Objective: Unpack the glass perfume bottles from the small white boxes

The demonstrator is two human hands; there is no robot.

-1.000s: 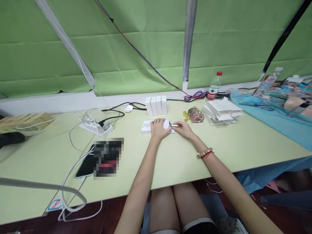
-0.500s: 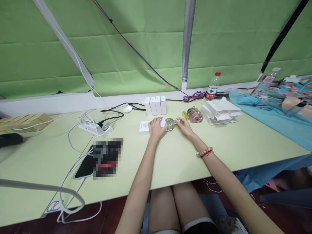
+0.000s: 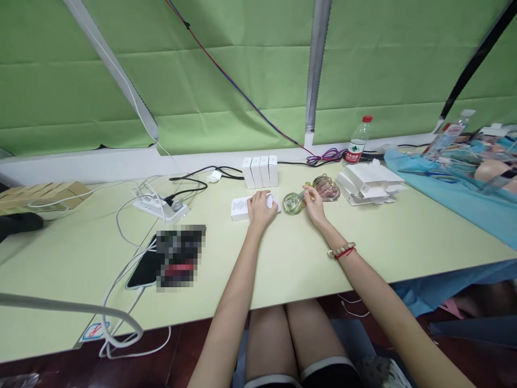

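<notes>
My left hand [image 3: 260,208] is closed over the right part of a small white box [image 3: 239,209] lying flat on the table, its open end flap partly showing by my thumb. To its right is a round, flat glass bottle [image 3: 293,203] with green inside, its narrow neck pointing right. The fingers of my right hand [image 3: 314,205] are pinched at the neck; they partly hide it, along with small yellow caps behind them. Just beyond my right hand stand several similar round glass bottles [image 3: 328,189] with pinkish contents.
Several white boxes [image 3: 260,172] stand upright in a row behind my left hand. White paper cartons [image 3: 369,182] are piled at right, near a red-capped water bottle [image 3: 357,141]. A power strip [image 3: 161,209] with cables and a phone [image 3: 142,268] lie at left.
The green glass bottle has shifted right, away from the white box, along with my right hand. My left hand stays on the box. The camera view has shifted slightly.
</notes>
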